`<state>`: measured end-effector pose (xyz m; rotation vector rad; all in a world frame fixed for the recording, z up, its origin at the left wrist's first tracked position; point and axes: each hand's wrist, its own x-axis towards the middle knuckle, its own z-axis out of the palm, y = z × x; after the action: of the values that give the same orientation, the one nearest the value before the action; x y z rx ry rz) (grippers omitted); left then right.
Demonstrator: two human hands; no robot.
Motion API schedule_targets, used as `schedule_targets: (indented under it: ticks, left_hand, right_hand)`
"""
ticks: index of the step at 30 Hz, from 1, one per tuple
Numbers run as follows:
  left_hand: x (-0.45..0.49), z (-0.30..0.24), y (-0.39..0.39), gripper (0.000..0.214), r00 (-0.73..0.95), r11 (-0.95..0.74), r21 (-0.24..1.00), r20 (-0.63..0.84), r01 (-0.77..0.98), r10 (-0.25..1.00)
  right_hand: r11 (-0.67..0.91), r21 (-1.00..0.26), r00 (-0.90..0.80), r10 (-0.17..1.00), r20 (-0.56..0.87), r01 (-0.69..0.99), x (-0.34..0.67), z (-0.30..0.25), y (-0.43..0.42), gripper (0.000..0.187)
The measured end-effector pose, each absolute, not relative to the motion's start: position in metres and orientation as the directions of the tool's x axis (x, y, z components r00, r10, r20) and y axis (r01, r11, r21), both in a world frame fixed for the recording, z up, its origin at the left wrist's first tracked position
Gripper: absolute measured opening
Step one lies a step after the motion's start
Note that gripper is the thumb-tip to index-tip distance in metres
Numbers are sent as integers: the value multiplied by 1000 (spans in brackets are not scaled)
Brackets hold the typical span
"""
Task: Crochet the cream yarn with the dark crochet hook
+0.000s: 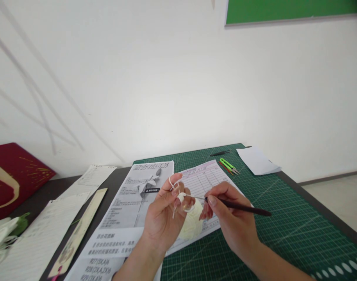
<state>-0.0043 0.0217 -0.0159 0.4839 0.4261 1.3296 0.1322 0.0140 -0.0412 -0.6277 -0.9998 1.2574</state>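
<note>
My left hand (pixel 166 212) is closed, thumb and fingers pinching a small piece of white crochet work (pixel 181 196). White yarn loops over its raised index finger. My right hand (pixel 231 210) grips a crochet hook (pixel 245 207) with a dark handle, held like a pen. The hook's thin metal shaft points left and its tip meets the white piece; the exact stitch is too small to make out. Below and behind my left hand sits a ball of pale cream yarn (pixel 193 223), partly hidden by the fingers.
Printed pattern sheets (pixel 114 218) and a lined form (pixel 202 175) lie on a green cutting mat (pixel 284 222). Green thread snips (pixel 227 165), black tweezers (pixel 220 153) and white paper (pixel 259 160) are farther back. A bookmark (pixel 81 230), a white flower (pixel 4 234) and a red bag (pixel 17 175) are left.
</note>
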Motion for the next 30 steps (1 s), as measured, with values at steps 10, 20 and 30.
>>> schedule_targets:
  ticks: [10,20,30]
  left_hand:
    - [-5,-16,22,23,172,159,578,-33,-801,985]
    - [-5,-16,22,22,160,169,594,-68,-786,985]
    - [-6,-17,20,24,162,152,642,-44,-752,986]
  right_hand:
    - [262,-860,1,957,291,-437,132,-42,12,7]
    - [226,-856,-10,965,261,-466,134,-39,12,14]
    - [254,-914,9,964,265,-315,134,-32,14,24]
